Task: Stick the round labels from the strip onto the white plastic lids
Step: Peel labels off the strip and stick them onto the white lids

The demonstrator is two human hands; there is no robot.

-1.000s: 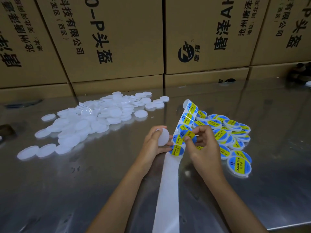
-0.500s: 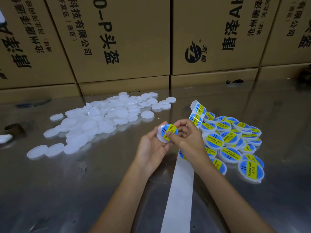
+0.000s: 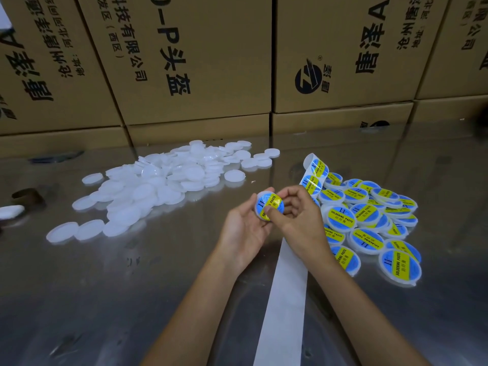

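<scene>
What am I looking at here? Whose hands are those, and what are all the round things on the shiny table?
A person wears a camera on their head, so you see their own two hands from above. The left hand holds a white lid. The right hand presses a blue and yellow label onto it with the thumb. On the shiny table, the white pile is plain lids waiting. The blue pile is lids already labelled. The long white label strip runs between the arms, with labels left at its far end. Brown boxes stand behind.
</scene>
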